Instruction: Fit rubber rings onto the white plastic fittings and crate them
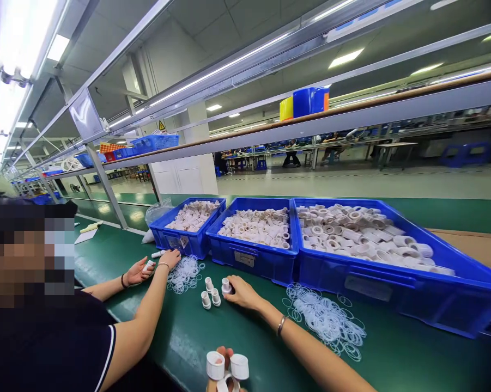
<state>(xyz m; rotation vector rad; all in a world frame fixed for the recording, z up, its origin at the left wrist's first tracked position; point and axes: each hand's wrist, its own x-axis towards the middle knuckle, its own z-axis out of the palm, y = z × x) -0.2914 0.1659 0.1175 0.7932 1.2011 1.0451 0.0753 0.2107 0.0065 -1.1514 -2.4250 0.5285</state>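
My right hand [243, 294], with a bracelet on its wrist, reaches across the green bench and has its fingers closed around an upright white plastic pipe fitting [226, 286]. Three similar fittings [205, 299] stand just to its left. At the bottom edge, my left hand [228, 353] is closed on several white plastic fittings [215, 366] with wide round ends. Most of that hand is hidden by them or cut off by the frame. A loose pile of thin clear rings [325, 318] lies on the bench beside my right forearm.
Blue bins [253, 256] full of white plastic parts line the back of the bench. At left, a co-worker's hand [137, 272] holds a white part; their other hand is near a second ring pile [186, 272]. A shelf [245, 139] runs above the bins.
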